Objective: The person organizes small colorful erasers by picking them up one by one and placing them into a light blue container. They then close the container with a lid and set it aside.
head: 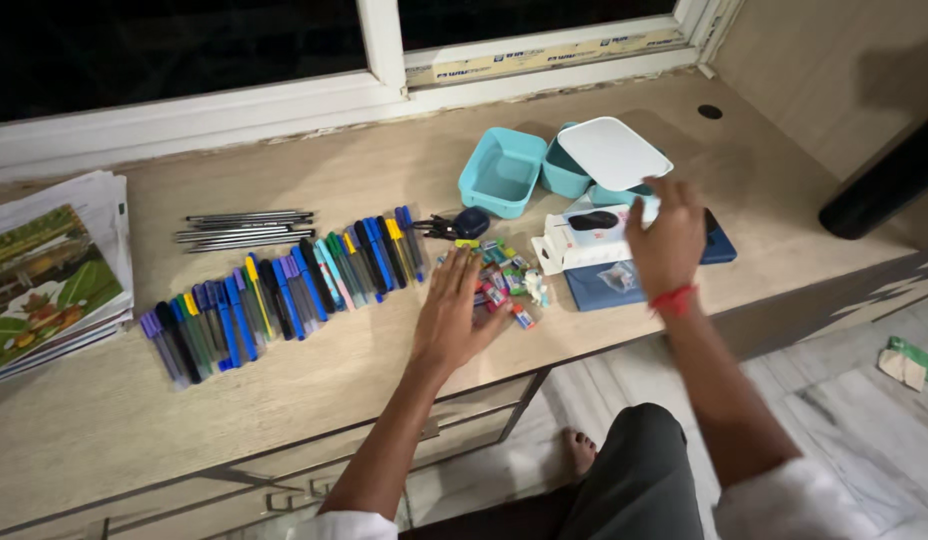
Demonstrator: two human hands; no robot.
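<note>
Wooden desk [314, 400] runs under both hands, window frame along its far edge. Stack of printed papers [49, 270] sits well to the L of the L hand, at the desk's L end. Row of pens [284, 290], mostly blue w/ some green, yellow & purple, fans out just L of the L hand; a few thin dark pencils [246, 229] lie beyond that row. Two teal boxes past the hands: open one [502, 172] beyond the L hand, 2nd one [574, 172] w/ a white lid [614, 152] tilted over it, just beyond the R hand. White carton [584, 238] lies touching the R fingers, on its L side; dark blue flat pouch [599, 287] under the R hand. R hand [667, 240] palm down, fingers loosely spread, tips on the carton, red thread at wrist. L hand [456, 315] flat, fingers spread, tips reaching a pile of small erasers [504, 282] just R of it. Small dark gadget [471, 222] beyond the L fingertips.
</note>
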